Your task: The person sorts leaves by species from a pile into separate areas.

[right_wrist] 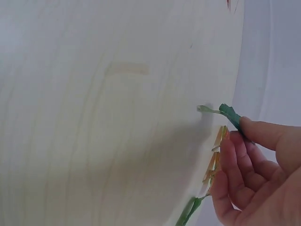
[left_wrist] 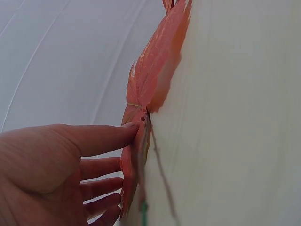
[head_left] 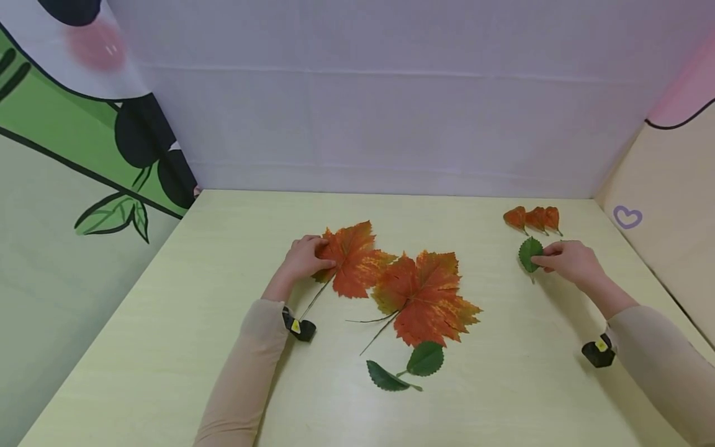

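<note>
My left hand (head_left: 306, 256) pinches the edge of an orange maple leaf (head_left: 353, 257), thumb on its face near the stem (left_wrist: 149, 160). The other fingers reach behind the leaf in the left wrist view. Overlapping its right side is a second orange maple leaf (head_left: 421, 298), lying flat with thin stems. My right hand (head_left: 572, 261) holds a small green leaf (head_left: 529, 254) between thumb and fingers, its stalk (right_wrist: 207, 109) pointing away from the hand. Just beyond, three small orange leaves (head_left: 535, 218) lie in a row.
Two green leaves (head_left: 427, 359) lie near the front middle of the pale table (head_left: 167, 347). Another green leaf (right_wrist: 188, 212) shows beside the orange row in the right wrist view. A plain wall (head_left: 391, 124) rises behind, with printed panels at both sides.
</note>
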Demonstrator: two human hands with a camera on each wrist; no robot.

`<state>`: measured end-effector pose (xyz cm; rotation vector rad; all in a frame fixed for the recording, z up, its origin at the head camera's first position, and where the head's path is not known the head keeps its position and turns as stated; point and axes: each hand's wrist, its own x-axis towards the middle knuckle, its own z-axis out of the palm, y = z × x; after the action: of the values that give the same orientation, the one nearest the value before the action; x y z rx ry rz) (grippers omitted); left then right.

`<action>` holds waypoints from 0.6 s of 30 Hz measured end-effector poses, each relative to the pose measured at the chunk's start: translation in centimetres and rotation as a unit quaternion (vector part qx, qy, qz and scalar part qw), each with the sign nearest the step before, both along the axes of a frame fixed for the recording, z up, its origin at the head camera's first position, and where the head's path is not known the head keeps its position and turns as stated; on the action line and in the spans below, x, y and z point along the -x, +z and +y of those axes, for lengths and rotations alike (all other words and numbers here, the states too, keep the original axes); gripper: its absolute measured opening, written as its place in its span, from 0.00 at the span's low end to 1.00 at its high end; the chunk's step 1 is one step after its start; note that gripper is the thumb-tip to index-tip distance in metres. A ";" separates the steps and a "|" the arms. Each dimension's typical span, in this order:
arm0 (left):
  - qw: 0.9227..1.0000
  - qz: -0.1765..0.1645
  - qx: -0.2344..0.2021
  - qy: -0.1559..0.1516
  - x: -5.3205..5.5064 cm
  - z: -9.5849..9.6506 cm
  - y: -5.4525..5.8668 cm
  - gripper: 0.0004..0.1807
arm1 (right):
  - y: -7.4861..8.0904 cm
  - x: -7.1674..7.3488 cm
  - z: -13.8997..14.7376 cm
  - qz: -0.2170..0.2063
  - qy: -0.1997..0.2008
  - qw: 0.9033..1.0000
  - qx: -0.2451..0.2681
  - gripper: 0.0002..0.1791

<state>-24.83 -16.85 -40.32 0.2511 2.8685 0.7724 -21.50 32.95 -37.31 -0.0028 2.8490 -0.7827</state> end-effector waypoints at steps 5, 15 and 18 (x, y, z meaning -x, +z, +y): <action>1.000 -0.002 -0.002 0.003 0.1 0.0 -0.1 0.33 | -0.7 0.5 0.9 0.030 -0.017 0.999 -0.019 0.28; 1.000 -0.008 -0.004 0.008 -0.1 0.1 0.2 0.33 | -1.2 1.1 2.2 0.052 -0.099 0.993 -0.040 0.24; 1.000 -0.007 -0.002 0.006 -0.1 0.1 0.2 0.33 | -1.3 1.2 2.5 0.049 -0.112 0.991 -0.046 0.25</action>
<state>-24.73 -16.74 -40.10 0.2283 2.8582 0.7781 -22.67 35.49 -38.61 0.3056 3.0133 -0.7083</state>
